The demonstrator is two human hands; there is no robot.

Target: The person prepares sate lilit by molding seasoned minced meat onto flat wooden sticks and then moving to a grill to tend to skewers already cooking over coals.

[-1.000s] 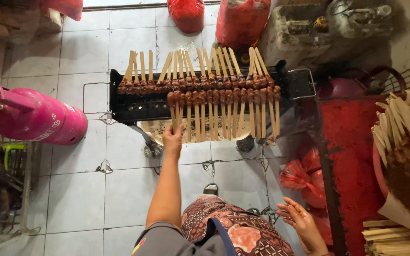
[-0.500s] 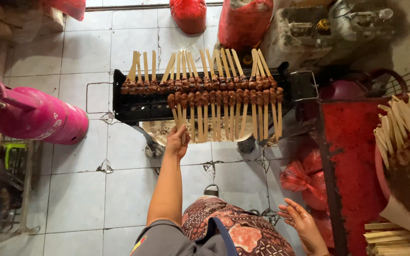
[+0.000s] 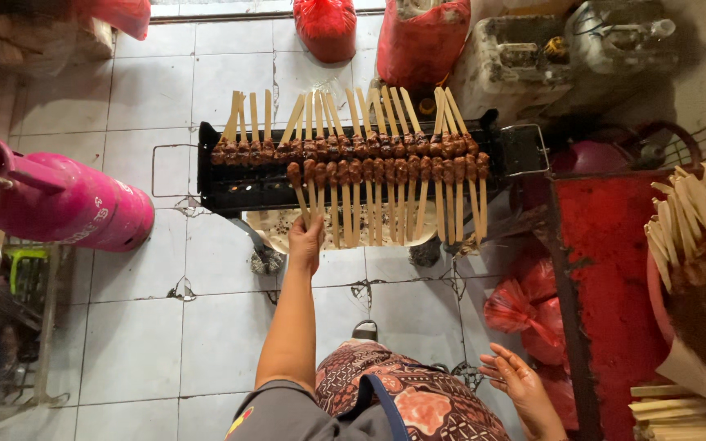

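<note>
Fingers (image 3: 310, 231) of the left hand (image 3: 306, 245) pinch the bare end of one wooden skewer (image 3: 300, 196) at the left end of the near row on the black charcoal grill (image 3: 230, 189). Grip looks closed on that stick only; the meat end sits over the coals, the stick end overhangs the grill's near edge toward the person, likely so it can be handled without heat.

Right hand (image 3: 516, 384) hangs low, well right of the grill and near the person's patterned lap (image 3: 402, 392). Its fingers are spread and loosely curled, holding nothing.

Two rows of skewers lie on the grill:
- far row (image 3: 345, 149), sticks fanning away from the person;
- near row (image 3: 394, 173), sticks pointing back toward the person.
Meat ends of both rows meet along the grill's middle, over the fire, with handles kept outside on either side.

A pale tray or sheet (image 3: 345, 229) lies under the grill's near edge, speckled, probably catching drips and ash.

Left of the grill, a pink gas cylinder (image 3: 67, 204) lies on its side on the tiled floor (image 3: 132, 327). Right of the grill, a red surface (image 3: 606, 245) carries a basin of loose bamboo sticks (image 3: 688, 220). Beyond the grill, red plastic bags (image 3: 422, 41) stand against the wall.
</note>
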